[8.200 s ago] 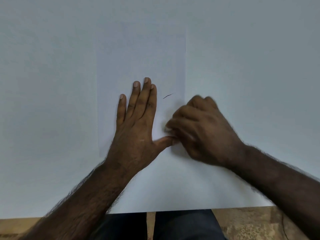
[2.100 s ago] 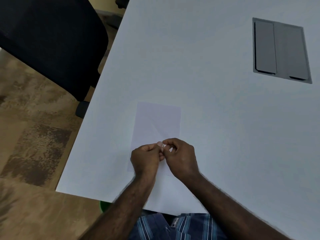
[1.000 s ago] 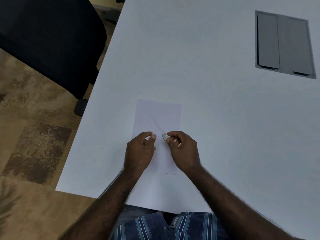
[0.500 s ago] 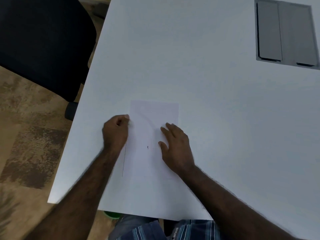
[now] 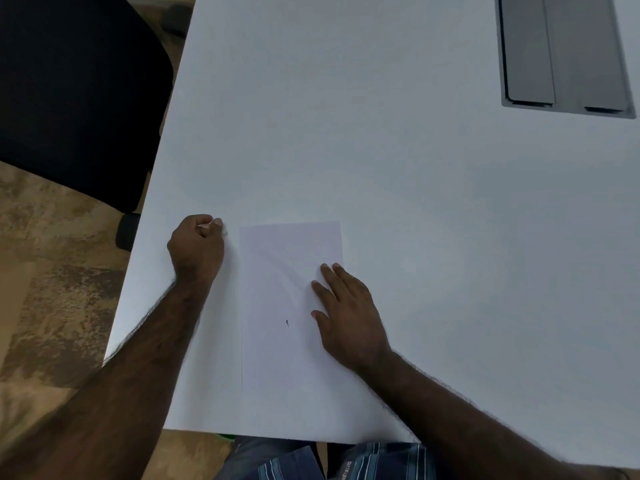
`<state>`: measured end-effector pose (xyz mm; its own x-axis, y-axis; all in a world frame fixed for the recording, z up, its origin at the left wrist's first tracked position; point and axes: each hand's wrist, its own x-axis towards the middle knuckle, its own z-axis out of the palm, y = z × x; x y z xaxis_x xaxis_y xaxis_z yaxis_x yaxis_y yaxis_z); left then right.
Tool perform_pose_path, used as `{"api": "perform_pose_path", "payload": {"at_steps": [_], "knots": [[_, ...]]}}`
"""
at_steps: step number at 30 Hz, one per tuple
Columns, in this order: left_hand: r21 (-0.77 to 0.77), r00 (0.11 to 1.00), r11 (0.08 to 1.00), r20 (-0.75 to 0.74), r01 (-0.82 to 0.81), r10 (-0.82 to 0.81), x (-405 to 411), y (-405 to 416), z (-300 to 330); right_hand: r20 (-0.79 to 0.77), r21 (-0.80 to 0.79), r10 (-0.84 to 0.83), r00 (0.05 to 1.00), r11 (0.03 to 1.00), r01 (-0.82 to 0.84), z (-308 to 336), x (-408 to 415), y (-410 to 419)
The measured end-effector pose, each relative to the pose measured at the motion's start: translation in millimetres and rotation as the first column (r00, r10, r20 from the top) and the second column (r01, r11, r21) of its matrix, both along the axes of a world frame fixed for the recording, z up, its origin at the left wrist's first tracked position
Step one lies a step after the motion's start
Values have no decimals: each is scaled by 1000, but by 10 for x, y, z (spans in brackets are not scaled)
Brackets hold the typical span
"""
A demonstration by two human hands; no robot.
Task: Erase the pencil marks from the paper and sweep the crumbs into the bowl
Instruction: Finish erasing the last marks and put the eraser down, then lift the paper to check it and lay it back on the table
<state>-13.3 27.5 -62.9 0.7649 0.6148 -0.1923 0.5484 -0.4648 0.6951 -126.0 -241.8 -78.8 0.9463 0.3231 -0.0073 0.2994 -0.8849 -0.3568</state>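
Observation:
A white sheet of paper [image 5: 277, 271] lies on the white table [image 5: 381, 168] near its front edge. One short dark pencil mark [image 5: 287, 322] shows on the sheet's lower middle. My right hand [image 5: 346, 317] lies flat and open on the sheet's right side, fingers pointing away from me. My left hand [image 5: 197, 247] rests on the table just left of the sheet's top corner, curled into a fist. A thin pale sliver, apparently the eraser [image 5: 206, 225], shows between its thumb and forefinger. No crumbs can be made out.
A black office chair [image 5: 76, 91] stands off the table's left edge. A grey cable hatch [image 5: 564, 53] is set into the table at the far right. A bit of something green [image 5: 225, 435] peeks from under the table's front edge.
The small pale eraser was pinched in my right hand a second ago. Since then my right hand has gone flat on the paper and my closed left hand has moved left off the sheet.

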Motion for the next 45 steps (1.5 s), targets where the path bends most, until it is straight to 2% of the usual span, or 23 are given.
{"api": "perform_pose_path", "payload": {"at_steps": [5,7,9,11,14,16,18,22,25,28,30,34,38,41,45], "knots": [[133,999,990,-3,38,-38,-124,-34,38,16,19,-34,999,999,33,-7,7,-35],[216,990,969,43,120,-132,-284,-98,40,20,18,-42,999,999,42,-13,45,-42],[276,948,926,113,257,-297,-472,-158,-7,18,8,-46,999,999,46,-20,97,-44],[357,845,822,138,444,-517,-638,-185,-147,19,-18,-40,999,999,40,-30,152,-45],[404,628,570,-13,715,-778,-810,-263,-324,34,-61,-16,999,998,18,-44,226,-47],[399,505,432,-96,809,-858,-887,-351,-356,52,-71,1,999,997,3,-53,262,-36],[399,461,378,-136,836,-877,-902,-408,-358,62,-55,21,998,998,-18,-53,317,-14],[373,492,421,-117,827,-863,-846,-419,-333,-1,-36,173,985,984,-172,-17,523,122],[336,506,462,-51,821,-861,-843,-414,-313,-24,-89,313,950,945,-314,-66,691,255],[333,500,453,-64,827,-864,-828,-394,-312,-27,-169,376,926,912,-375,-158,830,215],[328,496,445,-89,833,-864,-821,-377,-317,-13,-191,329,944,926,-326,-190,952,65],[305,512,461,-112,833,-851,-829,-390,-306,-25,-225,124,992,966,-127,-186,1228,-369],[305,506,450,-136,839,-852,-809,-407,-276,-38,-256,168,985,951,-172,-176,1305,-510],[316,506,445,-148,838,-850,-810,-416,-269,-49,-220,131,990,966,-138,-171,1238,-445],[330,547,490,-103,807,-831,-820,-454,-249,1,-136,139,990,981,-138,-206,942,-338]]}}
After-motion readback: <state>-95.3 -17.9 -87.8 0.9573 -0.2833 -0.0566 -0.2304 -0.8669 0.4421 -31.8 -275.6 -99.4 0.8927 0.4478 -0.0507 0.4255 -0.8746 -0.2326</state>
